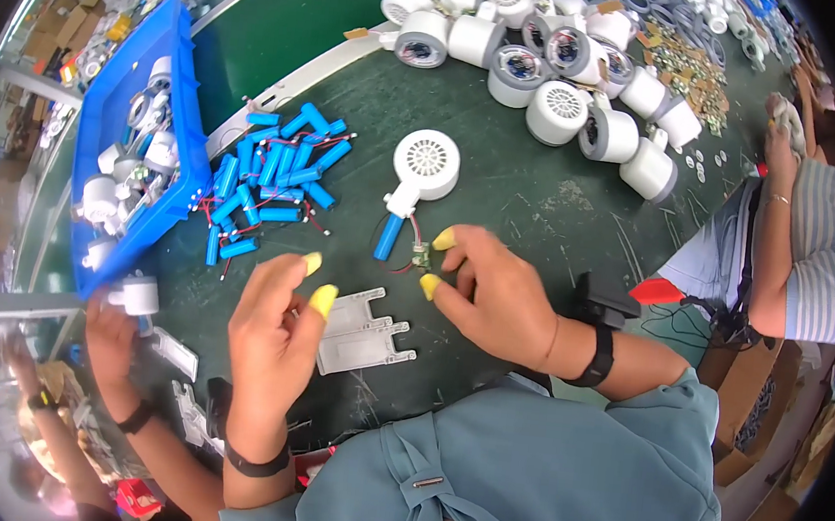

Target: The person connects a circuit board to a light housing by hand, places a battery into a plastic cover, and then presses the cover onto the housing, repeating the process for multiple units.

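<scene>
In front of me lies a small white fan head (427, 164) with a round grille and a short neck. A blue cylindrical battery cell (388, 238) lies just below that neck. Thin red and black wires run to a little green circuit board (421, 254). My right hand (499, 299), yellow covers on thumb and forefinger, has these two tips apart on either side of the board, without visibly gripping it. Raised over the table, my left hand (275, 332) is open and holds nothing, its covered thumb and forefinger apart. White plastic shell pieces (360, 333) lie beside it.
Several blue battery cells (276, 167) are heaped at left, next to a blue crate (140, 63) of white parts. White fan housings (557, 113) crowd the far side. A co-worker's hand (110, 341) is near a white housing (141, 294); another person (793, 226) sits at right.
</scene>
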`<action>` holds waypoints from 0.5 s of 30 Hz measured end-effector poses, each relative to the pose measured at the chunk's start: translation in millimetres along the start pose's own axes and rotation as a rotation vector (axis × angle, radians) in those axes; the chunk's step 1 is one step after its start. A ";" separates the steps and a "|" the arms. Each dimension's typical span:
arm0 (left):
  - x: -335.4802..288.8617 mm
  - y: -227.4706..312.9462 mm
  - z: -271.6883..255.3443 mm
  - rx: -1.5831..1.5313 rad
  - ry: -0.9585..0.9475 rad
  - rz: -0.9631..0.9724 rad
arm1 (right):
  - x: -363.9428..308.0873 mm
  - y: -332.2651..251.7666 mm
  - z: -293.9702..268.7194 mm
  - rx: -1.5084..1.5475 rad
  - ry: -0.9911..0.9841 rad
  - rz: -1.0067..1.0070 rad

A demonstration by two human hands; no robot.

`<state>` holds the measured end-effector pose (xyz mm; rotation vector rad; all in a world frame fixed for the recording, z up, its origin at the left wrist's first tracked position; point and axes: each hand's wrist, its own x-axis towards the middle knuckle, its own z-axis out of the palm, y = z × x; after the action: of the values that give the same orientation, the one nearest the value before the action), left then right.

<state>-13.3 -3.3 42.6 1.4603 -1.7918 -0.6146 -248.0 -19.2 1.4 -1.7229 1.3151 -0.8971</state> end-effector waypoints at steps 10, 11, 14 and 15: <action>-47.9 -39.5 -31.4 0.288 -0.242 -0.010 | 44.7 -7.3 38.7 -0.757 0.020 -0.568; -51.4 -40.5 -33.0 0.223 -0.247 -0.044 | 46.2 -8.4 38.5 -0.798 -0.001 -0.559; -60.5 -49.5 -35.5 0.197 -0.219 -0.025 | 51.1 -2.0 31.2 -0.843 -0.024 -0.572; -63.1 -51.0 -36.5 0.192 -0.203 -0.040 | 52.1 -0.7 25.4 -0.837 -0.024 -0.579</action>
<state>52.2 48.6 11.9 1.6133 -2.0294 -0.6445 -214.0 -65.7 -5.4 -2.8529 1.2784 -0.6404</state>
